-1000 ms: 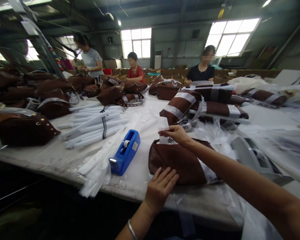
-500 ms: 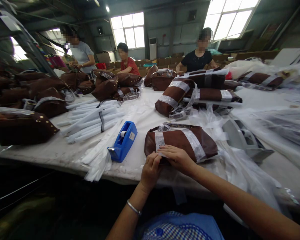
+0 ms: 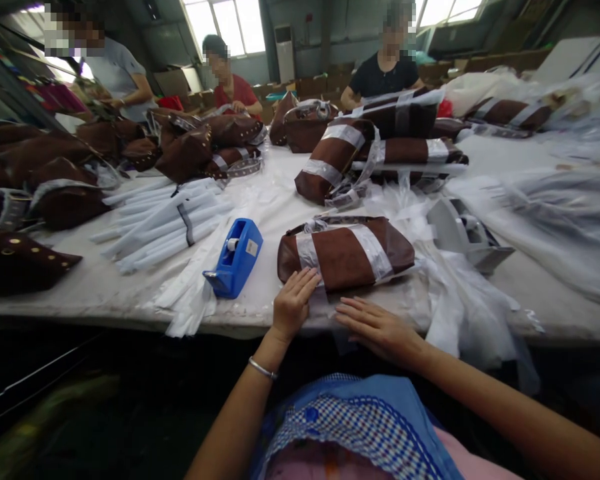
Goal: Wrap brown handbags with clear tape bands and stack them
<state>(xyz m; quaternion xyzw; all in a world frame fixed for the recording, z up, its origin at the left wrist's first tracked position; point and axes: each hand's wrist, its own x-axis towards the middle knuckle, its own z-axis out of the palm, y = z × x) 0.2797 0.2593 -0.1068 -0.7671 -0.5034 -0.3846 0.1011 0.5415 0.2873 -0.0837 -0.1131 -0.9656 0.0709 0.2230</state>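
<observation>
A brown handbag (image 3: 337, 260) lies on its side near the table's front edge, with two whitish wrapping strips (image 3: 371, 251) round its body. My left hand (image 3: 293, 300) rests its outstretched fingers against the bag's lower left side, at the end of the left strip. My right hand (image 3: 375, 327) lies flat at the table edge, just below the bag and apart from it, fingers extended and holding nothing. To the left of the bag stands a blue tape dispenser (image 3: 234, 260). A grey tape dispenser (image 3: 465, 233) sits to its right.
White rolled tubes (image 3: 165, 223) and flat white strips (image 3: 190, 293) lie left of the blue dispenser. Wrapped brown bags (image 3: 333, 160) are stacked behind, and more brown bags (image 3: 185, 150) pile up at left. Clear plastic sheets (image 3: 560, 213) cover the right. Several people work across the table.
My hands have come apart: the right has drawn back off the bag toward the table edge, and the left has flattened from a pinch. The view has tilted downward.
</observation>
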